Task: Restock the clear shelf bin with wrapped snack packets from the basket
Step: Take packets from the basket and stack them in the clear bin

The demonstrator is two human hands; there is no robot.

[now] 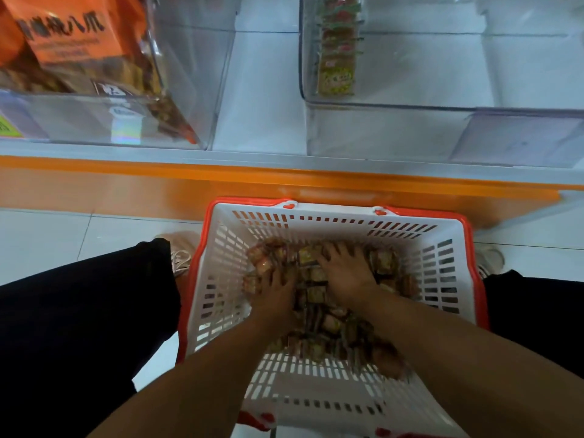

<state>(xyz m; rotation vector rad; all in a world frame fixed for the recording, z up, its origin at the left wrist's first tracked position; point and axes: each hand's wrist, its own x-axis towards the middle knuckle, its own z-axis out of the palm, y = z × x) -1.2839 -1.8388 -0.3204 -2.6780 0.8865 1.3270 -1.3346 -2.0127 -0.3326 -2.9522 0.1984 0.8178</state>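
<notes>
A white basket with a red rim (448, 267) stands on the floor between my feet. It holds a heap of small wrapped snack packets (328, 327). Both hands are down in the heap. My left hand (279, 287) presses into the packets at the left, fingers curled among them. My right hand (346, 275) lies flat on the packets, fingers spread toward the far side. Whether either hand grips a packet is hidden. Above, on the shelf, the clear bin (442, 105) holds a short row of packets (338, 49) along its left wall.
A second clear bin (189, 128) at the upper left holds orange snack bags (72, 42). An orange shelf edge (221, 181) runs across just beyond the basket. My dark trouser legs flank the basket on the white tiled floor (63, 235).
</notes>
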